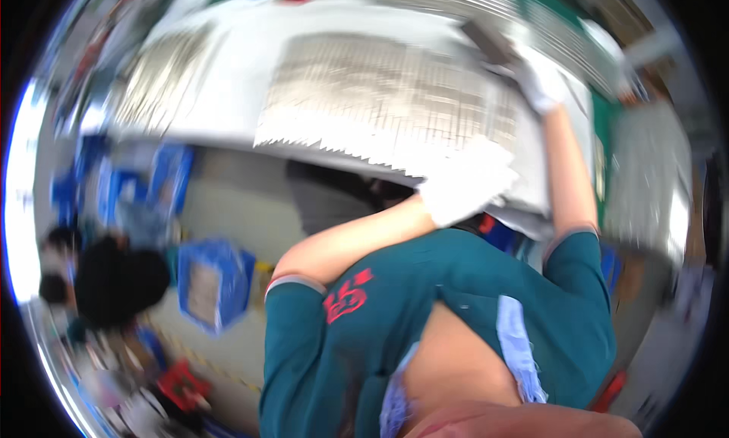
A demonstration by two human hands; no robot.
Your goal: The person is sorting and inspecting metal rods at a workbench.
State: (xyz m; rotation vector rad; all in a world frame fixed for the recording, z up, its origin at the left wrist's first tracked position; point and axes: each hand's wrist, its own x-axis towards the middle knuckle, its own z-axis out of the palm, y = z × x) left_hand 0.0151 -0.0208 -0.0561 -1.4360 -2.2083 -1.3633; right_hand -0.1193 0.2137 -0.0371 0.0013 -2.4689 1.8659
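Nearest: teal shirt (456, 301) of wearer, bare forearms rising from it. Left hand (465, 186), white-gloved, presses flat on near edge of white surface (228, 74), fingers spread, holding nothing as far as blur allows. Just beyond: broad sheet of ribbed grey strips (387, 96) lying on surface. Farthest: right hand (541, 80), gloved, closed around dark flat tool (486, 42) at sheet's far right corner (heavy blur). Step judged: working along sheet. Next move calls for steadying sheet with left hand.

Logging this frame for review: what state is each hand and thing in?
left hand: white-gloved, resting on the near edge of the table, grip unclear.
right hand: white-gloved, closed on a dark flat tool.
dark flat tool: held above the sheet.
grey ribbed sheet: lying flat on white table.
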